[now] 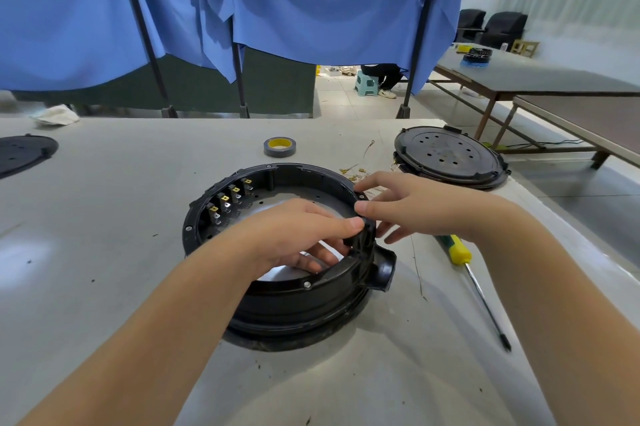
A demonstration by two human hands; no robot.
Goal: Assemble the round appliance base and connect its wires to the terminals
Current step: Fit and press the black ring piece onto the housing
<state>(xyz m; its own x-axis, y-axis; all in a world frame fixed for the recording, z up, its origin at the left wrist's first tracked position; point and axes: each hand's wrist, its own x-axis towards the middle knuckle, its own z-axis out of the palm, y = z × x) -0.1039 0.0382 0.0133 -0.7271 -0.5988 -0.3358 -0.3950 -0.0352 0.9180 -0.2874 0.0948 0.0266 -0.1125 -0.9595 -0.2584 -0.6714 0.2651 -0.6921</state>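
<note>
At the far left edge of the pale grey counter (104, 217) lies a flat black round plate (24, 153), partly cut off by the frame. Further right, toward the back, a roll of grey tape with a yellow core (280, 147) lies flat. Centre of the counter: the round black plastic appliance base (294, 301) sits open side up, a row of brass-coloured terminals (230, 198) mounted along its inner left wall and a short round spout projecting from its right side. The left hand (298, 235) reaches inside the base, fingers curled against the inner face of the right rim, thumb over the rim top; its grip holds the rim. The right hand (412, 207) meets it from outside, thumb and forefinger pinching the same section of rim, remaining fingers spread loosely. Just behind the right hand, thin wires with small brass connectors (356, 174) lie loose on the counter. Right of the base lies a yellow-and-green-handled screwdriver (474, 280), apart from it. At the back right rests a black round perforated cover (450, 157).
</note>
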